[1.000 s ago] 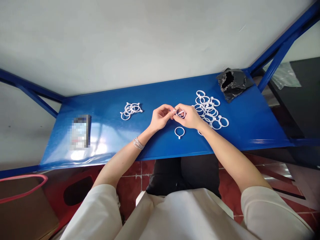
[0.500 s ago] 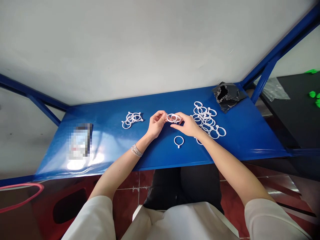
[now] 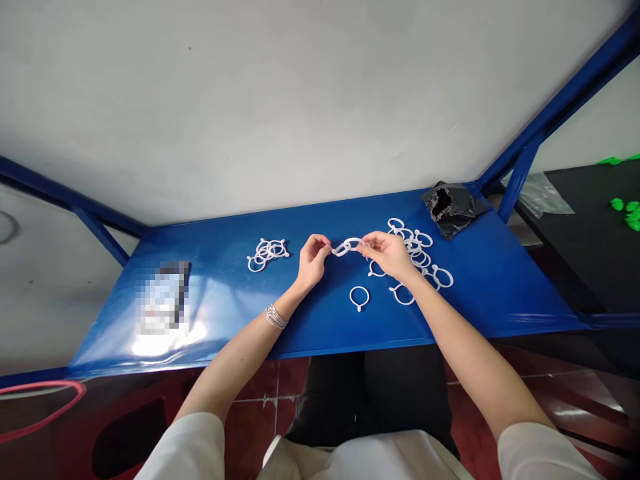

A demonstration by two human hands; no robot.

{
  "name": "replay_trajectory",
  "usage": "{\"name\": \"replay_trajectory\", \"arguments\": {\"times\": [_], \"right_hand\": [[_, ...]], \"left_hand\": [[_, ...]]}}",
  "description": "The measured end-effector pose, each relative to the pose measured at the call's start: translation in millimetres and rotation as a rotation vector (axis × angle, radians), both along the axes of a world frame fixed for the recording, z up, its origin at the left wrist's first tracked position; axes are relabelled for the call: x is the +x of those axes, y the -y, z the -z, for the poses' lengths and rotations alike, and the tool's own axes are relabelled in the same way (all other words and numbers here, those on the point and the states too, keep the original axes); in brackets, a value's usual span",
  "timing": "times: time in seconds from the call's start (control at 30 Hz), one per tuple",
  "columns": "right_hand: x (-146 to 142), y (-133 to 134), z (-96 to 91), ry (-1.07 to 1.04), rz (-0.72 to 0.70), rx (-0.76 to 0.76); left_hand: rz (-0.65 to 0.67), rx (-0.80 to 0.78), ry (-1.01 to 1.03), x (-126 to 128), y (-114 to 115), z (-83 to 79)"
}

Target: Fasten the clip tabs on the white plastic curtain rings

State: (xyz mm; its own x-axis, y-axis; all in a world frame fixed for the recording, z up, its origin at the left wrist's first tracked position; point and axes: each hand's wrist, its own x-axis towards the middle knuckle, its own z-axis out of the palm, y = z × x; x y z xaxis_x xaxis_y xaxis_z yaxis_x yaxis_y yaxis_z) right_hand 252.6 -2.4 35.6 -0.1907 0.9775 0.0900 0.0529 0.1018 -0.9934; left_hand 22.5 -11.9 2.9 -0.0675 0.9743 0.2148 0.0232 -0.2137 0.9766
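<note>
Above the middle of a blue shelf [image 3: 225,300], both hands hold white plastic rings [image 3: 347,246] that look linked together. My left hand [image 3: 313,259] pinches the left end and my right hand [image 3: 389,254] pinches the right end. One single white ring [image 3: 359,297] lies on the shelf just below the hands. A pile of loose white rings [image 3: 423,260] lies beside and behind my right hand. A small cluster of joined rings [image 3: 268,253] lies to the left of my left hand.
A crumpled black plastic bag [image 3: 450,202] sits at the shelf's back right corner. A blurred flat item [image 3: 163,297] lies at the left. Blue frame struts [image 3: 520,170] rise at right. A black table with green bits [image 3: 625,208] stands beyond.
The hands have drawn apart, stretching the held rings out between them. The camera has tilted, so the shelf sits lower in view.
</note>
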Motion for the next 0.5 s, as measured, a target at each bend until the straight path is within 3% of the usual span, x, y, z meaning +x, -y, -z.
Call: {"name": "replay_trajectory", "arguments": {"times": [0.2, 0.37, 0.5], "right_hand": [[-9.9, 9.6, -3.6, -0.003, -0.143, -0.091], [-12.6, 14.4, -0.3, 0.012, -0.122, -0.057], [-9.9, 16.0, 2.1, 0.123, -0.031, 0.122]], "left_hand": [[0.066, 0.548, -0.508, 8.0, 20.0, -7.0], [0.111, 0.582, -0.655, 18.2, 28.8, -9.0], [0.113, 0.598, -0.636, 19.0, 27.9, -5.2]]}}
